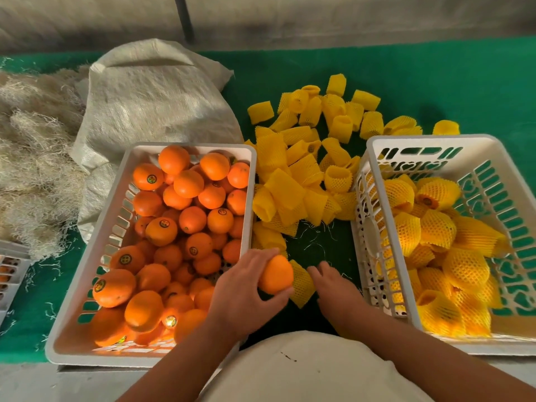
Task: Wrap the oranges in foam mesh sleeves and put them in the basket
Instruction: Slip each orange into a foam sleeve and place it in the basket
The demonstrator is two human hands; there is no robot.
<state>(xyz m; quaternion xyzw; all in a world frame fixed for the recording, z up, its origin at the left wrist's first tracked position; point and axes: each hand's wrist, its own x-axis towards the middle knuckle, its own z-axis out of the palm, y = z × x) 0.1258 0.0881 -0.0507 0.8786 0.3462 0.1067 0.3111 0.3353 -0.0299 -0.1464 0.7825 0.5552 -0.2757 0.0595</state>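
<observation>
My left hand [242,294] grips a bare orange [275,274] just right of the left white basket [87,256], which is full of unwrapped oranges [174,227]. My right hand [333,288] holds a yellow foam mesh sleeve [301,284] whose open end touches the orange. A pile of loose yellow sleeves [304,158] lies on the green cloth between the baskets. The right white basket [374,204] holds several sleeve-wrapped oranges [435,227].
A pale woven sack [150,103] lies behind the left basket, with a heap of straw-like fibre [34,158] at far left. Another crate's corner [11,271] shows at the left edge. The green cloth [435,82] covers the table.
</observation>
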